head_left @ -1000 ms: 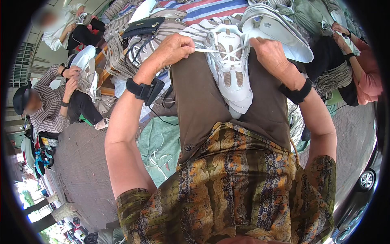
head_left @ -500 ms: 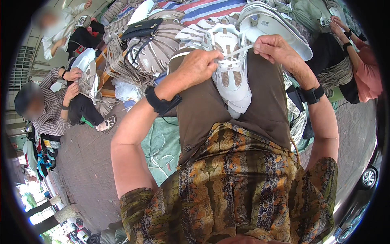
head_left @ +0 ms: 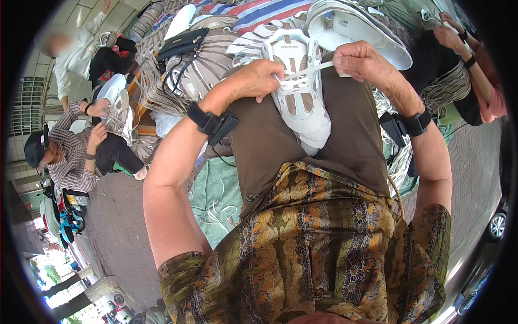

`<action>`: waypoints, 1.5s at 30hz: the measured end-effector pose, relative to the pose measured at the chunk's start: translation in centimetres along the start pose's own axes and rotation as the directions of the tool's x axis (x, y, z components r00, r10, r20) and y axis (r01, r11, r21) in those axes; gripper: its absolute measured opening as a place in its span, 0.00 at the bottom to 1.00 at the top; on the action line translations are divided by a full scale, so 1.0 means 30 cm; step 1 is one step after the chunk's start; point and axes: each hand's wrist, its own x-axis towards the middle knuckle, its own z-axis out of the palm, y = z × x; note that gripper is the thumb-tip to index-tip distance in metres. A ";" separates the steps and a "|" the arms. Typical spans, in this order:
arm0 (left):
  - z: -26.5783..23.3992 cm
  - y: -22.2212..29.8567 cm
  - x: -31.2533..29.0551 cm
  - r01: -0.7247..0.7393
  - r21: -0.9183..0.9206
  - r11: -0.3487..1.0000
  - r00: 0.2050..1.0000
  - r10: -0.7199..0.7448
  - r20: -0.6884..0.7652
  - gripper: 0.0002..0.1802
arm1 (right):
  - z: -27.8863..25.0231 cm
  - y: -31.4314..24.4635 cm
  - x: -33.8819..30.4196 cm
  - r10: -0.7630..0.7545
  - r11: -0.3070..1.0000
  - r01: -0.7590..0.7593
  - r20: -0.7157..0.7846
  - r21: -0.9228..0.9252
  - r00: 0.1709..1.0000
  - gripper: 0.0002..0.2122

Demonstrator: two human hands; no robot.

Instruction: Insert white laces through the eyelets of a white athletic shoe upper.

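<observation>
A white and beige sneaker (head_left: 302,110) is held between my knees, toe toward me. Its white shoelace (head_left: 310,71) stretches across the upper part of the lacing, pulled straight between my hands. On the left, my left hand (head_left: 258,79) is closed in a pinch at the lace beside the eyelets. My right hand (head_left: 357,63) grips the lace's other stretch between thumb and bent fingers, just right of the shoe. Lower rows of lacing cross the tongue beneath.
Beyond my knees lie piled beige shoe uppers (head_left: 202,70), a dark pouch (head_left: 183,44) and a large white shoe part (head_left: 372,32). A striped sheet (head_left: 270,15) spreads behind. Co-workers sit left and right, handling shoes. Green cloth (head_left: 215,186) with loose laces lies by my left leg.
My left hand has shifted slightly left, and the taut lace between my hands looks longer. My right hand still grips it. The whole view has shifted a little.
</observation>
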 end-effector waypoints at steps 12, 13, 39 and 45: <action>0.029 -0.024 -0.026 0.006 -0.361 0.932 1.000 -0.014 -0.022 0.08 | -0.018 0.136 -0.087 -0.263 0.728 -0.060 -0.359 -0.683 0.895 0.18; 0.041 -0.038 -0.032 -0.041 -0.370 0.928 0.998 0.019 -0.062 0.08 | 0.000 0.125 -0.089 -0.268 0.729 -0.055 -0.358 -0.682 0.894 0.18; 0.023 -0.017 -0.021 -0.014 -0.249 0.968 0.999 0.025 0.040 0.11 | 0.183 0.121 0.024 -0.504 0.436 0.171 -0.082 -0.883 0.860 0.14; 0.054 -0.024 -0.070 -0.142 -0.371 0.918 0.975 0.066 -0.211 0.12 | 0.187 0.156 0.048 -0.497 0.257 0.200 0.048 -0.945 0.867 0.07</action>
